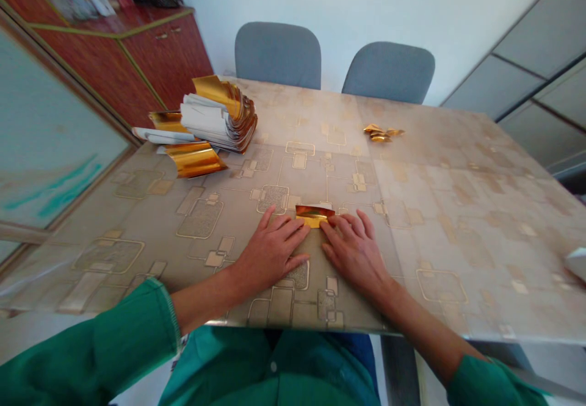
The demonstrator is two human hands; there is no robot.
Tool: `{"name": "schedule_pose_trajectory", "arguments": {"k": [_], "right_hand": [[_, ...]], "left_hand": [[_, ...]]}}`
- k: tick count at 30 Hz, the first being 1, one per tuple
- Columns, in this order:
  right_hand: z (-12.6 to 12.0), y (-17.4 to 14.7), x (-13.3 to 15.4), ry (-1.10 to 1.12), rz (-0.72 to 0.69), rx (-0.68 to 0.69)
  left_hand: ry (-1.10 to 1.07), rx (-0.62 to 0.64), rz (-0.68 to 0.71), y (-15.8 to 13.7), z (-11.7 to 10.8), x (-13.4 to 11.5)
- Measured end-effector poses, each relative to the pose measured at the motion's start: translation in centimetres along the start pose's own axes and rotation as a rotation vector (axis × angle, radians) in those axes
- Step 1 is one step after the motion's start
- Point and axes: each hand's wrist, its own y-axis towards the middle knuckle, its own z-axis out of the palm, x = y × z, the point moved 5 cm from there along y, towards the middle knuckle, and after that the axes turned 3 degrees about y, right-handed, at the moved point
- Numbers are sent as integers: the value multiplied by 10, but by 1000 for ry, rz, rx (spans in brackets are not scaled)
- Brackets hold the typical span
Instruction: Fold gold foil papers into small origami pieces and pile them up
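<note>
A small strip of shiny gold foil paper (315, 215) lies on the table in front of me, its upper part curled and its lower part pressed flat. My left hand (277, 244) rests on the table with fingers stretched out, the fingertips touching the strip's left end. At the right end, my right hand (354, 244) lies with its fingers spread, and its fingertips press on the paper's lower edge. Part of the strip is hidden beneath the fingertips of both hands.
A thick stack of gold and white paper sheets (215, 116) stands at the table's far left, with a loose gold sheet (195, 159) before it. Several folded gold pieces (381, 133) lie at the far right. Two grey chairs (278, 55) stand behind the patterned table (430, 210).
</note>
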Motion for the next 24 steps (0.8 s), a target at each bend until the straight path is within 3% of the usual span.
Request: {"name": "schedule_pose_trajectory", "arguments": {"k": [4, 13, 24], "right_hand": [[4, 3, 2, 18, -37, 32], [-3, -5, -17, 35, -6, -32], [-19, 14, -36, 110, 50, -123]], "left_hand": [[10, 1, 11, 2, 0, -1], [-16, 0, -4, -6, 0, 6], [-47, 24, 5, -4, 1, 7]]}}
